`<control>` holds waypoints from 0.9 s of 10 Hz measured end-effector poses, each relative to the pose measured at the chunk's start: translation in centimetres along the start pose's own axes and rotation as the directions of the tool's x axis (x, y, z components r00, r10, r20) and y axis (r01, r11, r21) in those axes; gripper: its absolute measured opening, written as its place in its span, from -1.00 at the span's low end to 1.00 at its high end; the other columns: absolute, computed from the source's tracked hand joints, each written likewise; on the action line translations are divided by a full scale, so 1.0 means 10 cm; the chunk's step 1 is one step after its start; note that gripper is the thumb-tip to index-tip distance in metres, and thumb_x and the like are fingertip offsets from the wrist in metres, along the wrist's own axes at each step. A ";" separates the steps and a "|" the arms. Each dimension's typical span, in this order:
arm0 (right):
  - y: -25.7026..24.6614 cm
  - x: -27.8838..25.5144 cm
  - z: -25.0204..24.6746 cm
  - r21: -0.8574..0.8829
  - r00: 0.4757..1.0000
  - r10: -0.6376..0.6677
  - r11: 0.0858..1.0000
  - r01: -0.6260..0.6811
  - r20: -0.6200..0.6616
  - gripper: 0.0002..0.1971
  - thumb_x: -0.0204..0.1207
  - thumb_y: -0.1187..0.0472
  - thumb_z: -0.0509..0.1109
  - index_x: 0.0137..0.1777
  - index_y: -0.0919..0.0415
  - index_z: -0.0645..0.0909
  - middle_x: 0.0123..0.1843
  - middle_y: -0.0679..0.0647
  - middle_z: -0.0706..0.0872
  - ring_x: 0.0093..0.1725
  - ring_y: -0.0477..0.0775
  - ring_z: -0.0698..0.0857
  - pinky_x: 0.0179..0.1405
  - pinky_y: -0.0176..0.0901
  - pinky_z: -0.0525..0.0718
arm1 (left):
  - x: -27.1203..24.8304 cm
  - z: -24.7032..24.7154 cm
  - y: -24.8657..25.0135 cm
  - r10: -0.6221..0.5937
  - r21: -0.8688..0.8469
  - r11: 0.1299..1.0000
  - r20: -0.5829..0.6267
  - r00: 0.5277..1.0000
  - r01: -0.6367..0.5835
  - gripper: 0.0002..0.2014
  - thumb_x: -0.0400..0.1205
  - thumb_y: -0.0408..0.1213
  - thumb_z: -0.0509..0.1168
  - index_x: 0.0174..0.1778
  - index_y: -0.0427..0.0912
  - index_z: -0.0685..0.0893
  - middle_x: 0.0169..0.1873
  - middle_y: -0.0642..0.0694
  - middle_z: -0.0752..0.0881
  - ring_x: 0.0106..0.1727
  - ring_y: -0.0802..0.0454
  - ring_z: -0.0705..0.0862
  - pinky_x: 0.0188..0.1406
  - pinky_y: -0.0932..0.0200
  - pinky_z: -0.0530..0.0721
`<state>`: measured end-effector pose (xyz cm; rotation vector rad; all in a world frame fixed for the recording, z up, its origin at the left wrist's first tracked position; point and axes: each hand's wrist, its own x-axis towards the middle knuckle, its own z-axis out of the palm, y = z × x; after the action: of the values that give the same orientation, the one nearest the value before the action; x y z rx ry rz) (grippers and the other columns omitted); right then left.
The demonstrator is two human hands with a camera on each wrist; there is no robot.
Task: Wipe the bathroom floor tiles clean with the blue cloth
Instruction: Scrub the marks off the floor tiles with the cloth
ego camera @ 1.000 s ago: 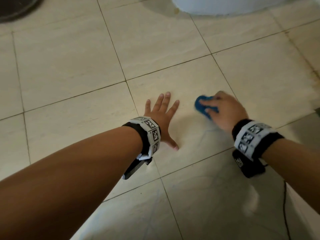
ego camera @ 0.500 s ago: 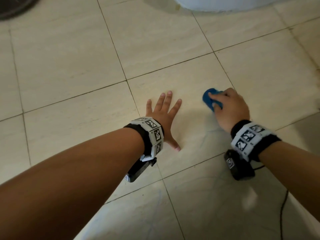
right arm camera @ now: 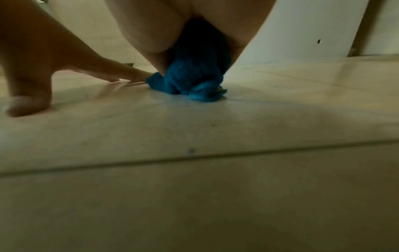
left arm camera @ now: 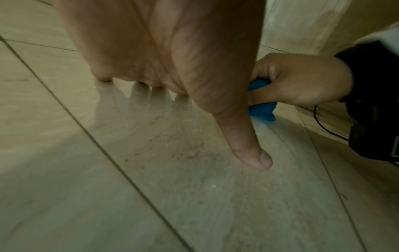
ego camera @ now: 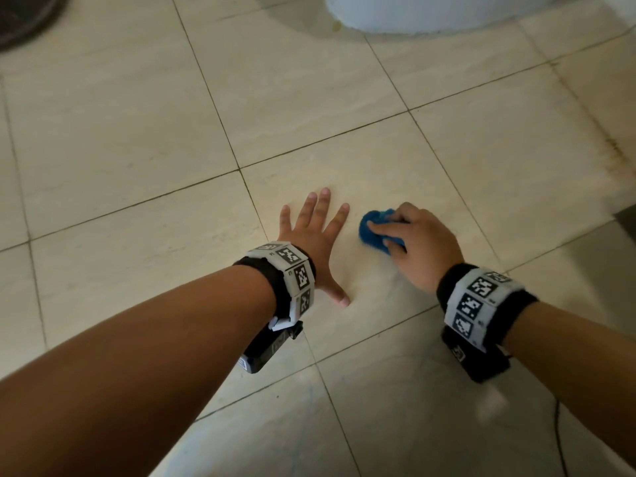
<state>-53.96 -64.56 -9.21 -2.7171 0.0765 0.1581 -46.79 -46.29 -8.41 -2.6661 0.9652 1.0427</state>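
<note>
A bunched blue cloth (ego camera: 373, 232) lies on the beige floor tiles (ego camera: 344, 180), and my right hand (ego camera: 416, 242) grips it with curled fingers and presses it down. The right wrist view shows the cloth (right arm camera: 190, 80) wadded under the palm and touching the tile. Just left of the cloth, my left hand (ego camera: 313, 235) rests flat on the same tile with its fingers spread. In the left wrist view the left thumb (left arm camera: 248, 146) points down at the floor, with the cloth (left arm camera: 262, 110) behind it in the right hand (left arm camera: 302, 81).
A white rounded fixture base (ego camera: 430, 12) stands at the top centre. A dark round object (ego camera: 24, 18) sits at the top left corner. A stained strip of tile (ego camera: 616, 149) runs along the right. A thin black cable (ego camera: 559, 438) trails below my right wrist.
The right hand slid the cloth right, away from the left hand, and has now come back left, close to the left fingers. The left hand has stayed planted.
</note>
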 end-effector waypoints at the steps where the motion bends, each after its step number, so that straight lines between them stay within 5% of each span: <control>1: 0.27 0.11 -0.14 0.015 0.997 0.066 0.998 -0.065 -0.037 -0.67 0.55 0.24 0.34 0.29 -0.04 0.64 0.09 0.05 0.55 0.06 0.14 0.56 -0.02 -0.14 0.50 | -0.02 0.00 0.01 0.003 -0.008 1.000 0.005 1.000 -0.003 0.49 0.15 0.41 0.52 0.59 0.03 -0.53 0.56 -0.17 -0.59 0.61 -0.15 -0.51 0.58 -0.38 -0.29; 2: 0.55 0.09 -0.25 0.064 0.913 0.376 0.926 -0.371 -0.159 -0.67 0.61 0.20 0.29 0.35 0.01 0.60 0.17 0.15 0.51 0.11 0.24 0.58 -0.01 -0.17 0.45 | -0.02 -0.01 0.00 0.005 -0.015 1.000 0.013 1.000 -0.005 0.49 0.15 0.41 0.51 0.58 0.04 -0.54 0.55 -0.16 -0.60 0.60 -0.14 -0.53 0.58 -0.39 -0.29; 4: 0.28 -0.22 -0.08 -0.038 0.999 0.027 0.999 -0.027 -0.021 -0.63 0.53 0.27 0.37 0.32 0.00 0.64 0.06 0.11 0.55 0.00 0.16 0.54 -0.09 -0.09 0.53 | -0.02 -0.02 0.00 0.005 -0.007 1.000 0.015 1.000 -0.005 0.48 0.16 0.41 0.51 0.59 0.03 -0.53 0.55 -0.17 -0.60 0.60 -0.15 -0.52 0.58 -0.39 -0.30; 6: 0.60 -0.13 -0.30 0.029 0.866 0.479 0.877 -0.480 -0.142 -0.66 0.62 0.19 0.28 0.37 0.03 0.59 0.16 0.20 0.51 0.08 0.30 0.58 -0.02 -0.21 0.42 | -0.03 -0.02 0.00 0.007 -0.008 1.000 0.023 1.000 -0.007 0.48 0.15 0.42 0.50 0.59 0.03 -0.54 0.55 -0.16 -0.60 0.60 -0.15 -0.53 0.58 -0.40 -0.29; 7: 0.22 -0.27 -0.11 -0.037 0.985 0.168 0.985 -0.170 -0.047 -0.64 0.55 0.24 0.35 0.34 0.00 0.61 0.04 0.09 0.51 -0.01 0.18 0.56 -0.07 -0.11 0.53 | -0.02 -0.01 0.00 0.005 0.000 1.000 0.019 1.000 -0.005 0.48 0.16 0.43 0.50 0.59 0.03 -0.53 0.55 -0.17 -0.59 0.60 -0.16 -0.52 0.58 -0.40 -0.28; 8: 0.24 -0.19 -0.12 -0.002 0.997 0.076 0.997 -0.076 -0.003 -0.64 0.55 0.22 0.37 0.32 -0.05 0.62 -0.04 -0.04 0.44 -0.06 0.05 0.52 -0.13 -0.18 0.43 | -0.02 -0.03 0.00 0.006 -0.006 1.000 0.024 1.000 -0.006 0.48 0.16 0.41 0.51 0.59 0.02 -0.53 0.56 -0.17 -0.59 0.60 -0.16 -0.52 0.58 -0.40 -0.27; 9: 0.49 -0.09 -0.24 0.024 0.951 0.288 0.958 -0.287 -0.113 -0.66 0.60 0.20 0.30 0.36 -0.04 0.59 0.02 0.08 0.47 -0.01 0.19 0.57 -0.11 -0.17 0.44 | -0.03 -0.03 -0.01 0.005 -0.013 1.000 0.027 1.000 -0.005 0.48 0.17 0.41 0.51 0.59 0.03 -0.54 0.55 -0.16 -0.60 0.60 -0.14 -0.53 0.58 -0.40 -0.28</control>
<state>-54.95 -69.98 -8.86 -2.6920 0.5073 0.0833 -46.73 -46.18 -8.04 -2.6537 0.9639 1.0866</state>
